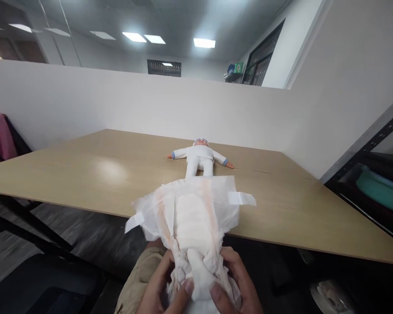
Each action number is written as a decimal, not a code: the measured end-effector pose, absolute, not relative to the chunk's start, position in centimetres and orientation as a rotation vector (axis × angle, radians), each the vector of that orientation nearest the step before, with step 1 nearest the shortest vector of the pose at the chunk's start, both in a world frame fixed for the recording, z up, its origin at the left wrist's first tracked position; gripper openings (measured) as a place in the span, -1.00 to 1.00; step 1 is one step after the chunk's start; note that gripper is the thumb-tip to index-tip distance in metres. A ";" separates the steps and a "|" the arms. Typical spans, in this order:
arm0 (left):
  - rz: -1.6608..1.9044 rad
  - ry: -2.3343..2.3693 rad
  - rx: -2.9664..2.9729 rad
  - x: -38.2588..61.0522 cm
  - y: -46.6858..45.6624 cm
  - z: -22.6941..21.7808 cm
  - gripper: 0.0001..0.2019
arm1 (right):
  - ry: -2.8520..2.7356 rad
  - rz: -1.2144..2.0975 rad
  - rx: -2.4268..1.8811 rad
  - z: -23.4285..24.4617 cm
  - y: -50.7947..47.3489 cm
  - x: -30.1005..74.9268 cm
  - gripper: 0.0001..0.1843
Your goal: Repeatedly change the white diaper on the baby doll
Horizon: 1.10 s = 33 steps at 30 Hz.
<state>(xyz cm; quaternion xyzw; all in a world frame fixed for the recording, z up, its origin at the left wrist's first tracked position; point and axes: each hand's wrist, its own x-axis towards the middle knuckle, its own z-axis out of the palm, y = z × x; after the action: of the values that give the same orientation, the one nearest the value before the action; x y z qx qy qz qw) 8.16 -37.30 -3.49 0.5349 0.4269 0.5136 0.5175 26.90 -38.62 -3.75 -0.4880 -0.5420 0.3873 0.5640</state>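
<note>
An unfolded white diaper [193, 218] stretches from my lap up over the table's front edge, its inner side facing me. Its far end is spread wide, with one fastening tab sticking out on each side. My left hand [163, 283] grips the bunched near part from the left, thumb on top. On the other side my right hand [237, 283] is closed on it in the same way. Beyond the diaper, a baby doll [199, 157] in white clothes with blue cuffs lies on its back, arms spread. The diaper hides the doll's feet.
The wooden table [85, 174] reaches back to a low white wall [183, 104]. A dark metal shelf [373, 144] holding a teal item [380, 187] stands at right. Below left is a dark chair [46, 279]; pink cloth [0, 135] hangs farther back.
</note>
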 end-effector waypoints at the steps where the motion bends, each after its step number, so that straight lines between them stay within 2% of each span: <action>1: 1.232 1.012 1.277 8.2 -36.5 -3.9 -0.59 | -1.257 0.930 -1.164 -4.2 -37.9 26.6 -0.45; 4: 1.174 1.031 1.272 7.6 -34.4 -6.0 -0.63 | -1.188 0.995 -1.220 -6.3 -36.6 26.3 -0.45; 9: 1.053 1.071 1.168 7.4 -33.1 -9.5 -0.57 | -1.140 1.128 -1.273 -10.3 -35.8 26.9 -0.40; 14: 1.040 1.066 1.080 8.0 -33.7 -10.3 -0.52 | -1.075 1.102 -1.331 -12.3 -37.0 27.6 -0.41; 18: 1.061 1.079 1.088 8.0 -33.7 -10.3 -0.50 | -1.165 0.873 -1.467 -11.5 -37.7 28.2 -0.48; 23: 1.038 1.097 1.091 7.8 -33.5 -10.1 -0.51 | -1.348 0.238 -1.521 -8.3 -33.9 30.8 -0.63; 26: 1.024 1.112 1.089 7.7 -33.5 -10.0 -0.50 | -1.542 -0.021 -1.514 -6.7 -29.5 32.7 -0.60; 30: 1.025 1.125 1.108 7.7 -33.5 -10.2 -0.50 | -1.806 0.080 -1.528 -5.9 -24.6 34.3 -0.53; 33: 1.026 1.123 1.098 7.7 -33.5 -10.5 -0.50 | -1.807 0.178 -1.525 -5.8 -23.1 34.9 -0.56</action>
<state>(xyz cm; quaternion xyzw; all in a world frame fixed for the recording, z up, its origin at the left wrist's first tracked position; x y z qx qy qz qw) 7.65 -33.51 -10.51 0.4718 0.4828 0.4412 0.5913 34.86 -23.06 -5.81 -0.5960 -0.7063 0.0697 0.3755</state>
